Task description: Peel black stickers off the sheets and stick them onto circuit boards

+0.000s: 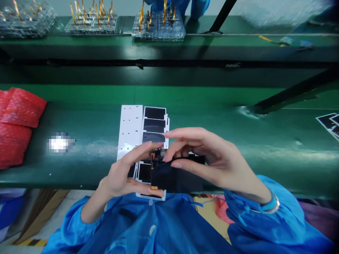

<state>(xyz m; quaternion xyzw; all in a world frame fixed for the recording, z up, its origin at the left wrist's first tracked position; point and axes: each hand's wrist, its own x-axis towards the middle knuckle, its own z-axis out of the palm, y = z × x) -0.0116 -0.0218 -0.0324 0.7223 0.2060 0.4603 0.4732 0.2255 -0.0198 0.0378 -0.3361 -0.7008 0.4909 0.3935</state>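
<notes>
A flat black display panel (169, 178) with small copper-coloured contacts at its left end is held just above the table's near edge. My left hand (124, 173) grips that end, thumb at the lower corner and fingers at the upper one. Over the panel's upper edge, my right hand (209, 155) is closed in a pinch on a thin black piece (197, 159), which looks like film; where it meets the panel is hard to see. Beneath the hands lies a white-edged sheet of black rectangular stickers (155, 113), partly covered. Beside it rests a white perforated sheet (131, 123).
Red bubble-wrapped packs (18, 123) sit at the left on the green table (265, 141). Clear trays (91, 21) with upright orange flex strips stand on the raised shelf (225, 40). A dark slanted post (296, 90) is at the right. Another person's blue sleeve (200, 7) shows behind.
</notes>
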